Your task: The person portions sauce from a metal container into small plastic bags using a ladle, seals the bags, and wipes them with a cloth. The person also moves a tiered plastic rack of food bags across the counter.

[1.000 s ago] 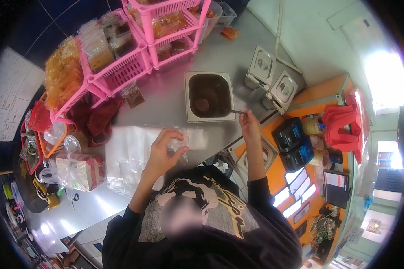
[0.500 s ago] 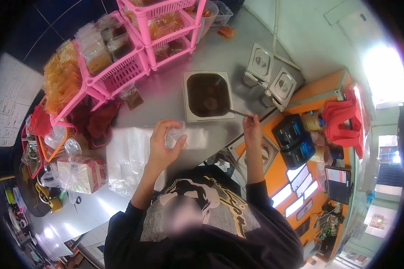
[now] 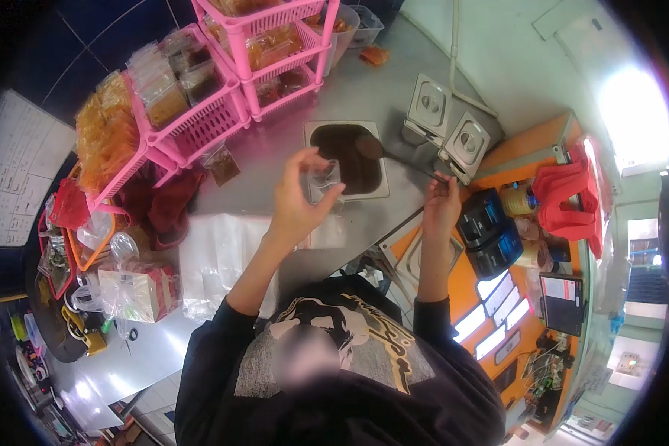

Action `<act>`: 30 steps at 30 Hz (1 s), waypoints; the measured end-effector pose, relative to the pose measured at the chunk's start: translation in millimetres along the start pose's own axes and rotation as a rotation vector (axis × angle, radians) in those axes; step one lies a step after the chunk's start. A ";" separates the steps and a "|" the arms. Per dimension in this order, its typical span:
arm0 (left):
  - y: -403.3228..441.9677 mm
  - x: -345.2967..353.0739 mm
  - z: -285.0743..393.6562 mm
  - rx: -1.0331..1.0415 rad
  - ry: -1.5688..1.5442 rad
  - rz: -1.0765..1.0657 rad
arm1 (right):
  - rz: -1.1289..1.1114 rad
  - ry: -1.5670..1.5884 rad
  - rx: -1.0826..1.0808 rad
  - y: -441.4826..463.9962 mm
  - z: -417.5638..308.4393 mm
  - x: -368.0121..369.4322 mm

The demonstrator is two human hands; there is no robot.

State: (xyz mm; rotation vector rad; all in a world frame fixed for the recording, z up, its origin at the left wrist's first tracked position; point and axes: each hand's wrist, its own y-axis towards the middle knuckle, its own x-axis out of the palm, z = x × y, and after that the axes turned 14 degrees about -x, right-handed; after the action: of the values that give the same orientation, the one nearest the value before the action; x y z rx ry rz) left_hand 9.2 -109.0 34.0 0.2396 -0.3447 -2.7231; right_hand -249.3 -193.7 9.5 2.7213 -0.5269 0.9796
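My left hand (image 3: pixel 301 195) is curled round a small clear plastic bag (image 3: pixel 324 177), holding its mouth apart at the near left edge of a square metal pan (image 3: pixel 384 186). Dark brown sauce (image 3: pixel 360 178) fills part of the pan. In my right hand (image 3: pixel 442 202), the fingers grip the end of a ladle (image 3: pixel 369 146); its handle slants across the pan's right rim and its brown-coated bowl is raised over the sauce. Below my left wrist lie a stack of small clear bags (image 3: pixel 327 236) and larger plastic sheets (image 3: pixel 219 256).
Pink tiered baskets (image 3: pixel 193 126) with filled packets stand at the back left; one filled packet (image 3: pixel 221 165) lies beside them. Two lidded metal containers (image 3: pixel 430 102) are at the back right. An orange counter (image 3: pixel 468 297) with black devices (image 3: pixel 490 230) borders the right.
My left hand has moved up and right with the bag, from the bag stack to the pan. My right hand has shifted right, and the ladle's bowl has risen from the sauce.
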 end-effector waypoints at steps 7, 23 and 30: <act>18.7 28.1 -4.8 0.019 0.184 -0.041 | -0.097 0.035 -0.179 -1.6 -40.6 41.4; 30.6 38.8 -3.0 0.108 0.180 -0.020 | -0.197 -0.049 -0.368 -47.3 -55.4 76.5; 31.7 39.7 -0.8 0.022 0.156 -0.055 | -0.289 -0.102 -0.479 -55.1 -60.0 80.3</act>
State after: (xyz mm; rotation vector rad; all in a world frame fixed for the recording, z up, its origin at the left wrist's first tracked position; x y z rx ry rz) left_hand -15.8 -153.1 37.1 0.4714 -0.3278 -2.7337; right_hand -204.5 -146.0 103.3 2.3349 -0.3194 0.5569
